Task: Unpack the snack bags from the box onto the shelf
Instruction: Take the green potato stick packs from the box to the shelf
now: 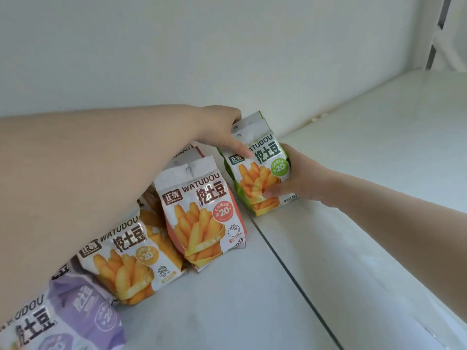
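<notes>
A green snack bag [260, 173] stands upright on the white shelf [227, 299], near the back wall. My left hand [222, 130] grips its top edge, thumb laid across the front. My right hand [298, 178] holds its lower right side, thumb pressed on the front. Left of it stand a red bag [202, 215], an orange bag [131, 263] and a purple bag [75, 322] in a row. More bags stand behind the red and orange ones, partly hidden. The box is out of view.
A dark seam [290, 274] runs between two shelf boards from the green bag toward the front. The right board [379, 147] is bare. A white back wall [177, 46] closes the shelf, with an upright post [437, 34] at far right.
</notes>
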{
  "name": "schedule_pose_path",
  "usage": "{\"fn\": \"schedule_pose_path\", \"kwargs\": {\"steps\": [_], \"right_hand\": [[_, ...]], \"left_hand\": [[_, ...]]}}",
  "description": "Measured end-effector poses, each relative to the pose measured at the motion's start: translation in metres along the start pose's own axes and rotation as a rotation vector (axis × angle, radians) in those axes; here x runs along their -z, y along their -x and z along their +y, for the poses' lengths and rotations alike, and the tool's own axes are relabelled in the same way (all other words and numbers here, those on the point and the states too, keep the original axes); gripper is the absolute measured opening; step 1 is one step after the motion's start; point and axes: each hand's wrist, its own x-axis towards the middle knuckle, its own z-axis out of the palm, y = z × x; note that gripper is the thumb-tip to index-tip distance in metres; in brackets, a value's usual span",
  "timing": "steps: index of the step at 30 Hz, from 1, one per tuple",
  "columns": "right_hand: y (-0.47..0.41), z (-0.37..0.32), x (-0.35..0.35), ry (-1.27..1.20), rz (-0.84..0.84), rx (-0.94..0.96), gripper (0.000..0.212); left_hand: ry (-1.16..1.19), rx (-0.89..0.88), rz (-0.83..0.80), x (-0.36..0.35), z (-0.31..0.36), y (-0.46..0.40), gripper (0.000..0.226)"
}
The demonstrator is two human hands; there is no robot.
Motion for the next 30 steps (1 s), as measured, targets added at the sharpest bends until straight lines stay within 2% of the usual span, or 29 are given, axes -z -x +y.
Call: {"fn": "schedule_pose_path", "kwargs": {"steps": [9, 13, 16, 22, 26, 30], "right_hand": [[-0.061, -0.002, -0.019, 0.02, 0.012, -0.001, 0.105], [-0.078, -0.007, -0.03, 0.027, -0.007, 0.006, 0.109], [-0.089, -0.012, -0.036, 0.031, -0.009, 0.019, 0.103], [-0.088, -0.007, -0.041, 0.001, 0.06, 0.038, 0.107], [-0.078, 0.005, -0.041, -0.095, 0.077, 0.074, 0.103], [-0.08, 0.009, -0.045, -0.061, 0.103, 0.104, 0.096]], "left_hand": [[0.02, 0.067, 0.083, -0.002, -0.046, -0.028, 0.08], [0.044, 0.114, 0.11, -0.006, -0.06, -0.029, 0.074], [0.01, 0.122, 0.155, -0.01, -0.07, -0.028, 0.073], [0.024, 0.112, 0.225, -0.018, -0.079, -0.03, 0.076], [0.043, 0.118, 0.228, -0.019, -0.08, -0.031, 0.075], [0.037, 0.123, 0.222, -0.021, -0.075, -0.033, 0.082]]}}
